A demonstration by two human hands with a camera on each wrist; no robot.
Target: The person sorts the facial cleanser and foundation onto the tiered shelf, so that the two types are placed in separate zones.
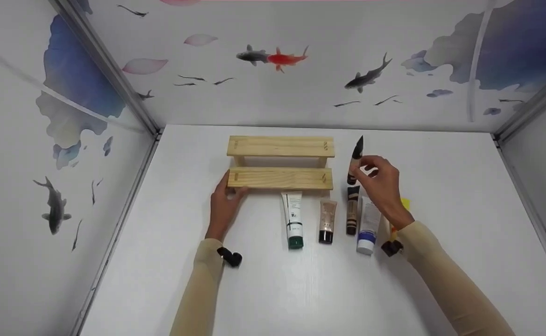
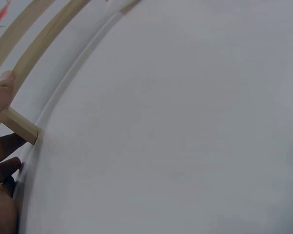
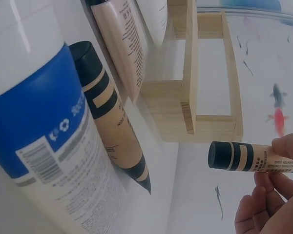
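A two-step wooden rack (image 1: pixel 280 178) stands on the white table. My left hand (image 1: pixel 225 207) grips the left end of its lower plank; in the left wrist view the thumb (image 2: pixel 5 87) lies on the plank and other fingers are behind the rack's leg. My right hand (image 1: pixel 382 182) pinches a beige-and-black foundation tube (image 3: pixel 256 157) between thumb and fingers, raised to the right of the rack, its black cap down and flat black end up. A similar tube (image 1: pixel 352 210) lies on the table just below it.
In front of the rack lie a white tube with a green cap (image 1: pixel 294 219), a pinkish-beige tube with a black cap (image 1: pixel 327 221) and a white-and-blue tube (image 1: pixel 368 228). Something yellow (image 1: pixel 406 203) shows partly behind the right wrist. Printed walls (image 1: pixel 273 93) enclose the table.
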